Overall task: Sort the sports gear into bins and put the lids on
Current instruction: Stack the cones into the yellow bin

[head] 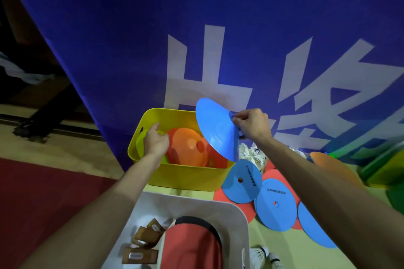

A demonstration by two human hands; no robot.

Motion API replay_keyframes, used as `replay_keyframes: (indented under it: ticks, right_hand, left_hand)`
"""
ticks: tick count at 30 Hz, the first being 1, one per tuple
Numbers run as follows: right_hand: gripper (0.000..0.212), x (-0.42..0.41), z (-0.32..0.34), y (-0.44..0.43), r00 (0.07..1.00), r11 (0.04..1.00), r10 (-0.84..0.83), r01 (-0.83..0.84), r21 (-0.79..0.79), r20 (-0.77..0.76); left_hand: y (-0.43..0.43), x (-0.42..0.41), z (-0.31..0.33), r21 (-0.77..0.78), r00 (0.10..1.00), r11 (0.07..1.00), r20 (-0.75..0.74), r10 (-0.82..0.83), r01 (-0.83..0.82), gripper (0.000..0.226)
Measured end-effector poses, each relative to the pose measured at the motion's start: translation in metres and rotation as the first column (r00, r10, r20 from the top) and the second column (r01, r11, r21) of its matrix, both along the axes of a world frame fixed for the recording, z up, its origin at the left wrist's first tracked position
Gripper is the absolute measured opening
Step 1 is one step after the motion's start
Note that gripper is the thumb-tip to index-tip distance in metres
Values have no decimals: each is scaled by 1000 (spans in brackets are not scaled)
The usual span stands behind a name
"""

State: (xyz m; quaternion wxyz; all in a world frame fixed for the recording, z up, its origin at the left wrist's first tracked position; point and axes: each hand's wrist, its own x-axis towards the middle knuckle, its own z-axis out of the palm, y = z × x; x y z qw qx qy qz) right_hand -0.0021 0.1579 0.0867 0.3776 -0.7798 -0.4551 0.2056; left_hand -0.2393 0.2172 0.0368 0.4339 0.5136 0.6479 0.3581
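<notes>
Blue disc cone [215, 126], smooth, shallow and tilted on edge, hangs above the yellow bin [185, 173] pinched at its centre hole by my right hand [251, 125], while my left hand [154, 141] reaches inside among orange cones [188, 144], fingers curled.

The floor [273, 247] is pale yellow-green here, with a dark red patch [43, 203] at the left. On it stand a yellow bin [185, 176] against the blue banner and, nearer, a white bin [238, 214]. Right of these lie flat blue discs [276, 205] overlapping red discs [244, 209], with an orange disc [334, 166] farther right. White shuttlecocks [253, 155] sit heaped behind the discs, and more shuttlecocks [262, 254] lie just beside the white bin.
</notes>
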Motion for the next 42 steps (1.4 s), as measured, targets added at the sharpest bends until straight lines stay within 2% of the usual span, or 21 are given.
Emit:
replay_keyframes:
  ticks: [4, 7, 12, 19, 26, 33, 35, 42]
  right_hand:
    - [20, -19, -5, 13, 1000, 998, 24, -23, -61, 16]
    - [33, -23, -14, 16, 1000, 994, 26, -24, -103, 15]
    - [32, -12, -17, -5, 998, 988, 60, -55, -143, 32]
    - [27, 48, -14, -63, 997, 993, -24, 16, -113, -72]
    - [20, 131, -32, -137, 978, 979, -145, 120, -166, -147]
    - [12, 204, -64, -198, 960, 960, -240, 213, -184, -143]
    - [16, 228, -73, -214, 953, 952, -264, 232, -200, -150]
    - [22, 303, -97, -254, 960, 930, -274, 279, -240, 57]
  left_hand:
    - [-2, -13, 15, 69, 998, 997, 58, 19, -23, 47]
    - [-7, -11, 21, 108, 995, 994, 96, -24, 14, 41]
    - [-27, 1, 22, 130, 978, 989, 185, -93, 70, 34]
    - [-71, 54, 27, 117, 925, 958, 253, -285, 263, 28]
    - [-119, 121, 35, 117, 847, 901, 310, -432, 417, 25]
    - [-164, 195, 27, 87, 808, 848, 267, -526, 523, 20]
    - [-176, 215, 24, 63, 806, 839, 250, -537, 540, 20]
    - [-204, 283, 13, -21, 797, 809, 190, -574, 587, 21]
